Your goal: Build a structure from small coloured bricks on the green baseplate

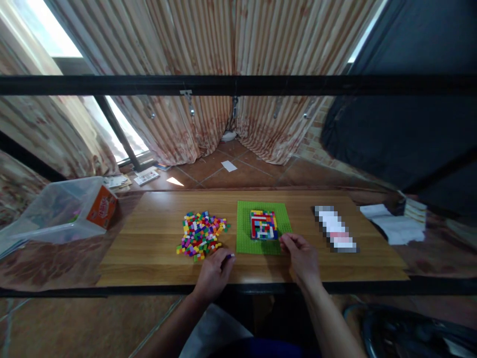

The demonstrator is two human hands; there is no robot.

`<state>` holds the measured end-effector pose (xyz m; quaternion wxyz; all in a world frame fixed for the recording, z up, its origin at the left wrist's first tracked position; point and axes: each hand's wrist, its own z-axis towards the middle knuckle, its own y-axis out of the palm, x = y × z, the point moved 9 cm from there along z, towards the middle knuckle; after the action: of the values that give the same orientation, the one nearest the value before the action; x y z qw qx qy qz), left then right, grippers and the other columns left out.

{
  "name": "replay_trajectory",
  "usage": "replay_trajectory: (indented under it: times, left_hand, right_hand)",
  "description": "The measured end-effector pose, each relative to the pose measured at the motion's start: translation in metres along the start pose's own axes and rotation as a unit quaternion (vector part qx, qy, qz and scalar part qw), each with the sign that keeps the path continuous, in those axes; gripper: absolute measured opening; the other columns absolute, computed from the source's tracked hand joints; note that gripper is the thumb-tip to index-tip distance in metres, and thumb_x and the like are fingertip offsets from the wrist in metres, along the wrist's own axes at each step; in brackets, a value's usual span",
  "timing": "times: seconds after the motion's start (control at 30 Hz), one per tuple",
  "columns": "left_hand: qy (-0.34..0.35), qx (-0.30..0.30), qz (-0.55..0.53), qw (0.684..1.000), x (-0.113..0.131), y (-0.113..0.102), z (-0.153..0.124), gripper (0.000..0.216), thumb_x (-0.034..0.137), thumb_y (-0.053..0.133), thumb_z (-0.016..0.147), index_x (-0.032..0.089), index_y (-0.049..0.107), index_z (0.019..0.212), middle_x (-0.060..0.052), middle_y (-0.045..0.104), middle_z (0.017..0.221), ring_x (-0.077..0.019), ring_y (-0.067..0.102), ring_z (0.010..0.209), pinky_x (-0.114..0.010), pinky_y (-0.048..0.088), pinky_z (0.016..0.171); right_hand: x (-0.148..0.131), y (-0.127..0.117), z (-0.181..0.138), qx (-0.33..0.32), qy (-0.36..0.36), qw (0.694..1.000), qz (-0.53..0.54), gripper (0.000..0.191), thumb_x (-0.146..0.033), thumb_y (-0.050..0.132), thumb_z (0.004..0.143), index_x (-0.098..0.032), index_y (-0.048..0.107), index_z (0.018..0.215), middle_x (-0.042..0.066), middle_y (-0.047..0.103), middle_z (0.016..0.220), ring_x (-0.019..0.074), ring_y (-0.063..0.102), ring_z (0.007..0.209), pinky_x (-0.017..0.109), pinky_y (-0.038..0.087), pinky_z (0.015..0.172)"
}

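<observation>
My left hand [214, 272] is closed at the near edge of a loose pile of small coloured toy bricks [203, 231]. Between its thumb and finger show small toy bricks [230, 256], dark purple and whitish. A green studded baseplate [244, 243] lies to the right of the pile. On it stands a squarish build of bricks [264, 225], with red, white, blue and yellow parts. My right hand [303, 258] is pinched over the baseplate's right edge, close to the build's lower right corner. Whatever its fingertips hold, if anything, is too small to make out.
Both hands are above a wooden table [149, 263]. A blurred-out flat object [335, 228] lies at the right, with white paper [395, 223] beyond it. A clear plastic bin [63, 209] with an orange label stands left of the table. A black bar [238, 85] crosses behind.
</observation>
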<state>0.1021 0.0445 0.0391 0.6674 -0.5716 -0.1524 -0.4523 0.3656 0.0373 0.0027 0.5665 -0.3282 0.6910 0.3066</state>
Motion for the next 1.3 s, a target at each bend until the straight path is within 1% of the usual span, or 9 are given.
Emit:
replay_trajectory:
  times: [0.07, 0.17, 0.3, 0.43, 0.67, 0.87, 1.07, 1.17, 1.3]
  left_hand:
    - [-0.001, -0.001, 0.001, 1.0, -0.001, 0.001, 0.0, 0.011, 0.025, 0.051, 0.09, 0.02, 0.06, 0.09, -0.003, 0.067, 0.084, -0.0162, 0.065, 0.08, -0.026, 0.05, 0.073]
    - [-0.001, 0.001, 0.008, 1.0, -0.004, 0.002, 0.001, 0.012, 0.026, 0.05, 0.09, 0.02, 0.06, 0.09, -0.002, 0.067, 0.084, -0.0159, 0.065, 0.08, -0.026, 0.051, 0.073]
    - [0.005, 0.004, 0.017, 1.0, -0.005, 0.003, 0.001, 0.012, 0.026, 0.05, 0.09, 0.02, 0.061, 0.092, -0.003, 0.068, 0.085, -0.0161, 0.065, 0.082, -0.027, 0.051, 0.075]
    - [0.006, 0.001, 0.023, 1.0, -0.005, 0.003, 0.001, 0.012, 0.025, 0.05, 0.091, 0.02, 0.06, 0.092, -0.003, 0.067, 0.086, -0.0156, 0.065, 0.081, -0.026, 0.051, 0.074]
    - [0.005, 0.006, 0.034, 0.999, -0.002, 0.002, 0.001, 0.012, 0.025, 0.049, 0.091, 0.02, 0.06, 0.091, -0.003, 0.068, 0.084, -0.0159, 0.066, 0.079, -0.026, 0.051, 0.072]
    - [-0.004, 0.003, 0.032, 0.999, -0.005, 0.005, 0.0, 0.012, 0.025, 0.049, 0.091, 0.02, 0.06, 0.092, -0.003, 0.068, 0.086, -0.0162, 0.066, 0.082, -0.027, 0.051, 0.075]
    - [-0.01, -0.001, 0.027, 1.0, -0.005, 0.005, 0.0, 0.013, 0.026, 0.049, 0.091, 0.02, 0.06, 0.092, -0.004, 0.068, 0.085, -0.0169, 0.065, 0.082, -0.029, 0.051, 0.075]
    - [-0.008, 0.002, 0.024, 1.0, -0.004, 0.004, 0.0, 0.013, 0.026, 0.048, 0.091, 0.019, 0.06, 0.093, -0.004, 0.068, 0.085, -0.017, 0.065, 0.082, -0.029, 0.051, 0.076]
    - [-0.01, 0.003, 0.026, 1.0, -0.004, 0.004, 0.0, 0.013, 0.026, 0.049, 0.091, 0.02, 0.06, 0.092, -0.004, 0.068, 0.084, -0.0168, 0.066, 0.081, -0.028, 0.051, 0.074]
  right_hand:
    - [0.002, -0.001, 0.012, -0.004, 0.005, 1.0, 0.011, 0.036, -0.045, 0.077, 0.058, -0.017, 0.068, 0.078, 0.003, 0.069, 0.07, 0.0142, 0.058, 0.061, 0.028, 0.048, 0.06]
    - [-0.002, 0.004, 0.023, -0.019, -0.022, 0.999, -0.024, 0.034, -0.046, 0.075, 0.061, -0.016, 0.07, 0.076, 0.003, 0.068, 0.069, 0.0144, 0.058, 0.062, 0.028, 0.046, 0.06]
    - [-0.013, 0.013, 0.027, -0.028, -0.08, 0.992, -0.097, 0.033, -0.048, 0.071, 0.066, -0.017, 0.073, 0.077, 0.004, 0.069, 0.07, 0.0161, 0.058, 0.064, 0.028, 0.044, 0.06]
    - [-0.019, 0.018, 0.027, -0.033, -0.099, 0.988, -0.11, 0.033, -0.049, 0.07, 0.066, -0.018, 0.074, 0.076, 0.004, 0.071, 0.073, 0.0186, 0.061, 0.068, 0.03, 0.046, 0.064]
    - [-0.016, 0.021, 0.031, -0.033, -0.096, 0.99, -0.096, 0.031, -0.047, 0.073, 0.062, -0.018, 0.073, 0.075, 0.004, 0.072, 0.072, 0.0186, 0.062, 0.069, 0.031, 0.048, 0.065]
    - [-0.009, 0.02, 0.033, -0.041, -0.066, 0.992, -0.097, 0.036, -0.048, 0.075, 0.06, -0.017, 0.073, 0.079, 0.004, 0.07, 0.072, 0.0165, 0.059, 0.065, 0.028, 0.044, 0.058]
    - [-0.008, 0.014, 0.033, -0.028, -0.037, 0.996, -0.077, 0.037, -0.052, 0.068, 0.067, -0.016, 0.071, 0.077, 0.004, 0.069, 0.071, 0.0129, 0.053, 0.058, 0.025, 0.041, 0.053]
    - [-0.006, 0.015, 0.033, -0.033, -0.039, 0.995, -0.082, 0.039, -0.053, 0.067, 0.068, -0.016, 0.071, 0.078, 0.004, 0.069, 0.07, 0.0134, 0.054, 0.059, 0.025, 0.041, 0.053]
    - [-0.006, 0.021, 0.036, -0.039, -0.053, 0.991, -0.116, 0.04, -0.053, 0.07, 0.065, -0.016, 0.072, 0.081, 0.004, 0.069, 0.069, 0.0155, 0.057, 0.06, 0.026, 0.042, 0.053]
